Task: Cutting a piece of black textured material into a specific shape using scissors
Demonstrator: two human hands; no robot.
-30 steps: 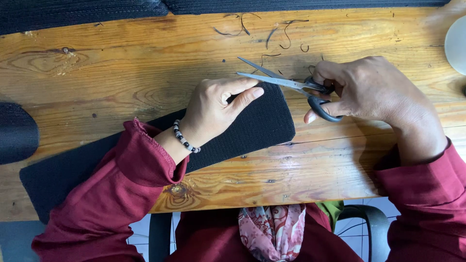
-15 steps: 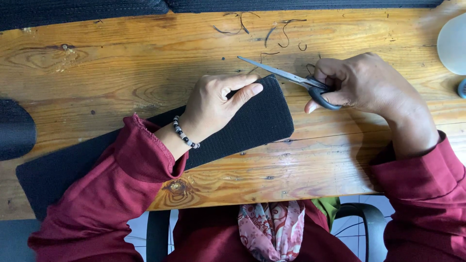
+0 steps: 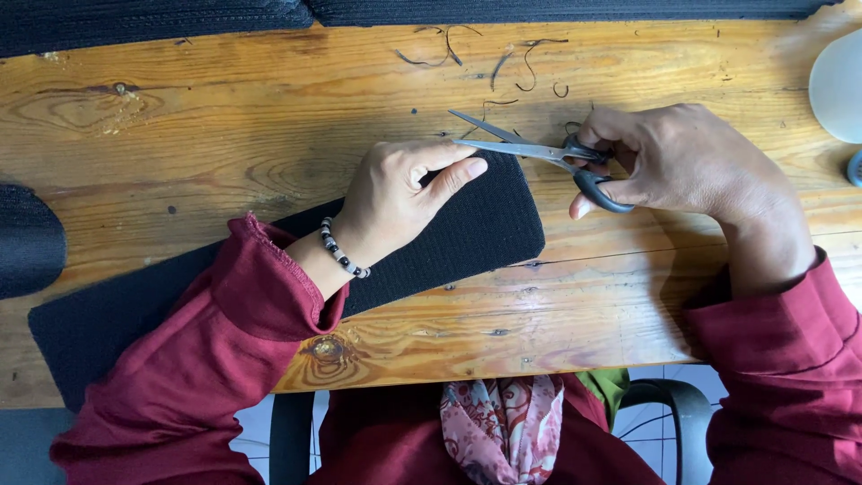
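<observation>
A long strip of black ribbed elastic fabric point(image 3: 476, 233) lies diagonally on the wooden table point(image 3: 224, 135). My left hand point(image 3: 395, 193) presses flat on its right end, forefinger stretched toward the upper corner. My right hand point(image 3: 673, 162) grips dark-handled scissors point(image 3: 539, 151), whose silver blades are slightly apart and point left at that corner, just beyond my forefinger tip. A black-and-white bead bracelet point(image 3: 341, 251) sits on my left wrist. Both sleeves are dark red.
Thin black thread trimmings point(image 3: 503, 58) lie scattered on the wood beyond the scissors. More black fabric lies along the far edge point(image 3: 162, 18) and at the left edge point(image 3: 27, 238). A pale round object point(image 3: 840, 85) sits at the right edge. A chair shows below the table.
The scissors and my right hand have shifted slightly, and the blades have parted again near the fabric's upper corner. My left hand stays pressed on the fabric.
</observation>
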